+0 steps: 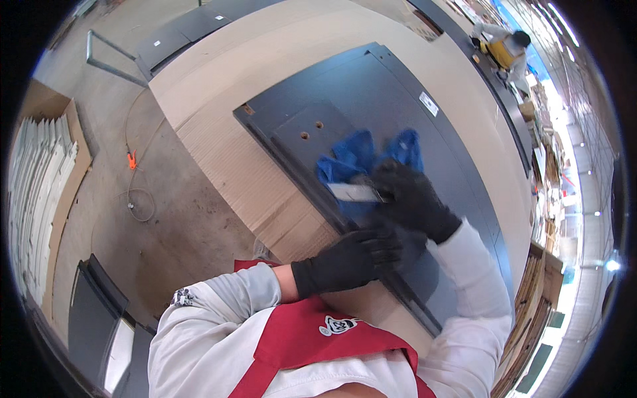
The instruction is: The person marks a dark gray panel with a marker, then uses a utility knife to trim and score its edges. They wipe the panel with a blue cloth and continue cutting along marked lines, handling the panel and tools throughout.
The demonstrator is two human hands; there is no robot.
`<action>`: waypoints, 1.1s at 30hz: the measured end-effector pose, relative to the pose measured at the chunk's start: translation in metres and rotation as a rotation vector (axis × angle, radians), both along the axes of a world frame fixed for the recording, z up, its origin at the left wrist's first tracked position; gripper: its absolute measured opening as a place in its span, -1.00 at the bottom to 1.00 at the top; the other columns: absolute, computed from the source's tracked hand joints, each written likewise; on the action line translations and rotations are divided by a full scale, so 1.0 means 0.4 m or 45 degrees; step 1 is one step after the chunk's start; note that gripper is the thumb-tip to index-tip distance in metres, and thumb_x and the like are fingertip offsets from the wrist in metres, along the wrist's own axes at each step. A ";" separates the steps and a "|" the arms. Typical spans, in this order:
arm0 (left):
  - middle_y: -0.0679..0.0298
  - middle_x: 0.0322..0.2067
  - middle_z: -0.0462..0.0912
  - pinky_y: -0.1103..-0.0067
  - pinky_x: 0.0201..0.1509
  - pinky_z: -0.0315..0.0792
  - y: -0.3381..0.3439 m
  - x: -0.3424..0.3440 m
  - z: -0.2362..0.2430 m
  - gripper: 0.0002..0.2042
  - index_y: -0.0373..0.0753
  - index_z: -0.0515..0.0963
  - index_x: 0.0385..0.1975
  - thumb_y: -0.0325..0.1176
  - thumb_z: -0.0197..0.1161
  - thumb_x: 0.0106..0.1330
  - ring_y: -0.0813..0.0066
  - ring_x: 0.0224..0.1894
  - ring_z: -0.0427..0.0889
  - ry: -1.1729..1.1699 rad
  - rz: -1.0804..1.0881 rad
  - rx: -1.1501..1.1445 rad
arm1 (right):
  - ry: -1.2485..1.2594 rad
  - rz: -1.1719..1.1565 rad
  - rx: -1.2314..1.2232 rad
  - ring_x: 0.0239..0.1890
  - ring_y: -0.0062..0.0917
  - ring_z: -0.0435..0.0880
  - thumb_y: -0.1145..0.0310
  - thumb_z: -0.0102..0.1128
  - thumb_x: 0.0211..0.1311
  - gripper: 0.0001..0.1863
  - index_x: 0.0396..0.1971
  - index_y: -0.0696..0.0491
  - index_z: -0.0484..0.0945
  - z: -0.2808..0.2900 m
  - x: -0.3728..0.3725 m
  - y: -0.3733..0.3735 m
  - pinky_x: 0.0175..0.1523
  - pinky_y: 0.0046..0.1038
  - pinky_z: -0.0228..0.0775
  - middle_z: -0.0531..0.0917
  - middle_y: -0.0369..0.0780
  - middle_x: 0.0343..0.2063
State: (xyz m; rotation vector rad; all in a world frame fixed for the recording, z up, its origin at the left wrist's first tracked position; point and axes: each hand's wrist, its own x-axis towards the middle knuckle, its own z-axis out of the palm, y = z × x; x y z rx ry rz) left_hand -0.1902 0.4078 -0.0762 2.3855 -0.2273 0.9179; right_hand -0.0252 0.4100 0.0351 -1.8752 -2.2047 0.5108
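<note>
A dark grey board [371, 99] lies on the cardboard-covered table. Over it my right hand [411, 199], in a black glove, is closed around a flat pale blade [355, 192] that looks like a scraper's. Beneath and beyond the blade, a crumpled blue cloth [352, 156] rests on the board in two bunches. My left hand [352, 262], also black-gloved, is at the board's near edge. Its fingers are pressed together and curled; whatever they hold, if anything, is hidden. Motion slightly blurs both hands. Two round holes [312, 129] show in the board left of the cloth.
Cardboard [219, 126] covers the table around the board. On the floor at left lie a hose with an orange nozzle [131, 159] and a carton of pale strips [43, 192]. Dark panels [96, 318] stand at lower left. A co-worker [507, 53] bends over panels at far right.
</note>
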 end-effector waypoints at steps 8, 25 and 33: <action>0.25 0.01 0.54 0.36 0.29 0.24 -0.004 0.005 0.024 -0.64 -0.10 0.56 -0.06 -0.37 0.14 0.07 0.36 0.11 0.46 -0.057 0.011 0.019 | -0.038 0.088 0.331 -0.15 -0.19 0.57 0.40 0.21 0.03 -0.65 -0.10 0.03 0.53 -0.059 -0.088 0.283 -0.06 -0.28 0.43 0.57 -0.08 -0.21; 0.32 -0.09 0.62 0.34 0.18 0.31 -0.013 0.000 0.059 -0.74 -0.08 0.60 -0.23 -0.39 0.22 0.03 0.35 0.03 0.54 0.034 0.184 0.081 | -0.235 -0.835 0.023 -0.12 -0.21 0.54 0.41 0.41 -0.22 -0.50 -0.13 0.07 0.54 -0.009 0.110 -0.756 0.01 -0.33 0.37 0.57 -0.09 -0.20; 0.29 -0.13 0.63 0.32 0.15 0.33 -0.037 0.024 0.068 -0.80 -0.12 0.60 -0.26 -0.40 0.21 0.09 0.27 -0.01 0.56 -0.008 0.242 0.198 | -0.492 -1.261 -0.157 -0.25 -0.23 0.55 0.51 0.26 -0.14 -0.70 -0.28 0.13 0.52 0.096 0.242 -1.154 -0.11 -0.30 0.39 0.56 -0.11 -0.34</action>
